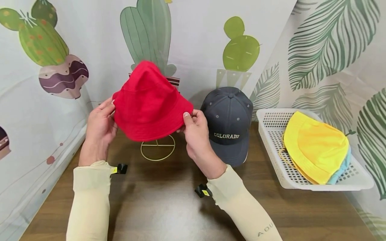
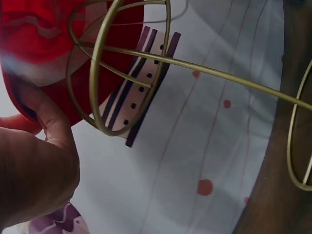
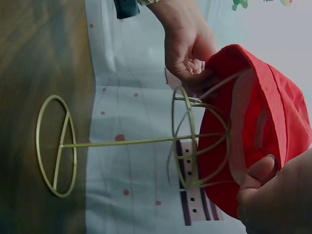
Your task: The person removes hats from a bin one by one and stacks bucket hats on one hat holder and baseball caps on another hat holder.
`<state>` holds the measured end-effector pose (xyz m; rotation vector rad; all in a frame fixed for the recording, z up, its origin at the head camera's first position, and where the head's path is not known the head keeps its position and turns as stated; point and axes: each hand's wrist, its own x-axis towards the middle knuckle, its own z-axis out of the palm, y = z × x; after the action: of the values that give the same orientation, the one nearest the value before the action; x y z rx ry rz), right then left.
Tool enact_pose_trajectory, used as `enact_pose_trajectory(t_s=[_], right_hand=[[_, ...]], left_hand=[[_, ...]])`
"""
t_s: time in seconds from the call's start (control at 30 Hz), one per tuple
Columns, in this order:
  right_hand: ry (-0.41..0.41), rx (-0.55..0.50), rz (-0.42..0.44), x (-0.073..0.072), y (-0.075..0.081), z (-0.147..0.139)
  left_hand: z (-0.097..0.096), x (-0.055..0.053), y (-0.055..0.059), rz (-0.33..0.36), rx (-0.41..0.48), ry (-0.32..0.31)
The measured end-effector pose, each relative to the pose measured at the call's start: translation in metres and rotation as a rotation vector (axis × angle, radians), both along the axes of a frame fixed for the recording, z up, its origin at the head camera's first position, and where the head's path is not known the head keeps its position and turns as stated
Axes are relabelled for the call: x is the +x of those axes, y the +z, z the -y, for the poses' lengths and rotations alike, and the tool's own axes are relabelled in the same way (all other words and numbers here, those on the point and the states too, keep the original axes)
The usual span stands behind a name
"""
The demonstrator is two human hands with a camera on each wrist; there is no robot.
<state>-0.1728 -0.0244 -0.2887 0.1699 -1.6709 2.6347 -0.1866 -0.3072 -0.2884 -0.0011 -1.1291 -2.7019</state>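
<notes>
A red bucket hat [image 1: 147,103] is held up by its brim between both hands, crown upward. My left hand [image 1: 101,124] pinches the brim's left edge, and my right hand [image 1: 197,134] grips the right edge with the thumb on top. Under the hat stands a gold wire hat stand [image 3: 122,143]; its round base [image 1: 150,145] rests on the table. In the right wrist view, the stand's domed wire top [image 3: 191,141] reaches into the hat's opening. A thin pale cord [image 3: 222,85] hangs from the hat's inside.
A dark cap [image 1: 230,117] lettered COLORADO stands right of my right hand. Farther right, a white perforated basket [image 1: 271,147] holds a yellow bucket hat [image 1: 316,147] over a light blue item [image 1: 342,167]. Behind the wooden table [image 1: 156,201] hangs a cactus-print cloth [image 1: 196,40].
</notes>
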Motion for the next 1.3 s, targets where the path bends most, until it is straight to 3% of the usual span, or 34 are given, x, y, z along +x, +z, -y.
enact_pose_trajectory(t_s=[0.4, 0.9, 1.07, 1.3], right_hand=[[-0.054, 0.018, 0.031, -0.007, -0.02, 0.021], [-0.082, 0.06, 0.061, -0.013, -0.043, 0.028], [-0.079, 0.076, 0.092, -0.016, -0.051, 0.031], [-0.069, 0.101, 0.155, -0.019, -0.061, 0.033]], left_hand=[[0.015, -0.003, -0.02, 0.145, -0.043, 0.029], [0.022, -0.011, -0.044, 0.205, -0.139, 0.008], [0.025, -0.015, -0.053, 0.252, -0.19, 0.034], [0.033, -0.016, -0.064, 0.296, -0.137, -0.017]])
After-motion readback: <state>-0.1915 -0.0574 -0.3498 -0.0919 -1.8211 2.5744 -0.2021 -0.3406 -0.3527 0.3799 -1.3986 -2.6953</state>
